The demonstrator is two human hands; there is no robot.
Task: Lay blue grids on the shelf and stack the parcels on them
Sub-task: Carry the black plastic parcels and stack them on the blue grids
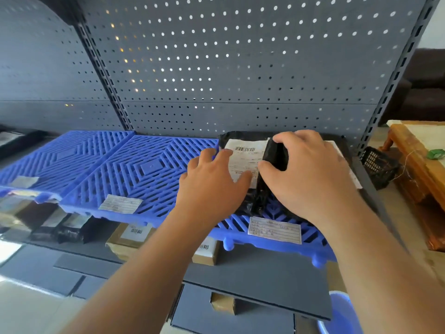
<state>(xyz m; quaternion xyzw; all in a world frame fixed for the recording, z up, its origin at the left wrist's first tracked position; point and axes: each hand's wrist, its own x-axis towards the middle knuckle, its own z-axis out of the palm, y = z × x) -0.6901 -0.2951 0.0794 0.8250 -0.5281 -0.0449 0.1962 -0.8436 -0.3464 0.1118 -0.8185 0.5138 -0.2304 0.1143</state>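
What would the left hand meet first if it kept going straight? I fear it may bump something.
Probably the white label on the black parcel; the left hand fingertips already reach it.

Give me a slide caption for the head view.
Both hands settle black parcels on blue grids: right hand holds a small black parcel, left hand rests on a labelled one.

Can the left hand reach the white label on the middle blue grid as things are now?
Probably yes. The left hand is open beside the black parcel, and nothing lies between it and the white label on the middle blue grid.
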